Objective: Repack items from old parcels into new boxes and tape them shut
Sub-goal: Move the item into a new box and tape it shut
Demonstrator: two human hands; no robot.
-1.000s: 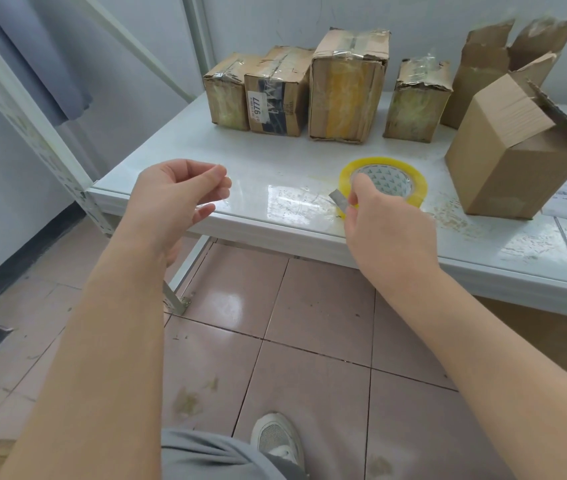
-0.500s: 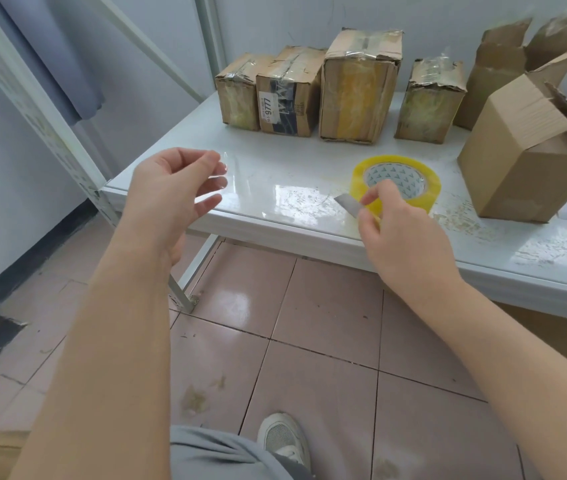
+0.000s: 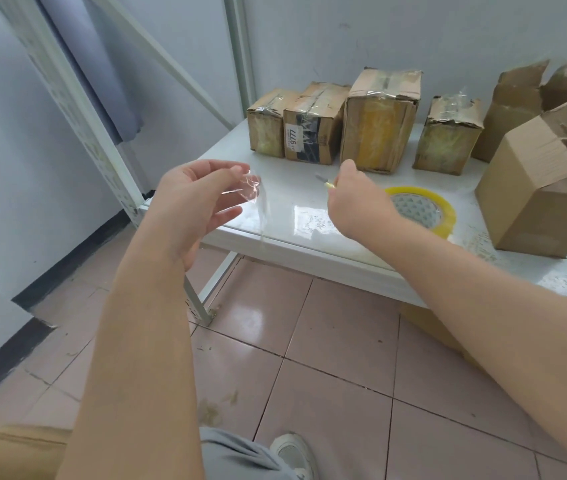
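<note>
Left hand point(image 3: 192, 202) pinches a clear tape scrap point(image 3: 251, 189); right hand point(image 3: 356, 202) pinches a small blade point(image 3: 321, 178), tape roll point(image 3: 448, 220) just beside it.

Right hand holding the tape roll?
No, the tape roll lies flat on the table; the right hand pinches a small blade.

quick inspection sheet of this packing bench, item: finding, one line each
surface: white glossy table, specks of residue toward its right.
job's things: four taped old parcels along the wall; two open cardboard boxes at right; yellow tape roll lying flat.
clutter: clear tape scrap.
grips: left hand holds the scrap at its fingertips; right hand pinches a small blade.
cables: nothing seen.
surroundings: tiled floor, white shelf frame, pale wall.
</note>
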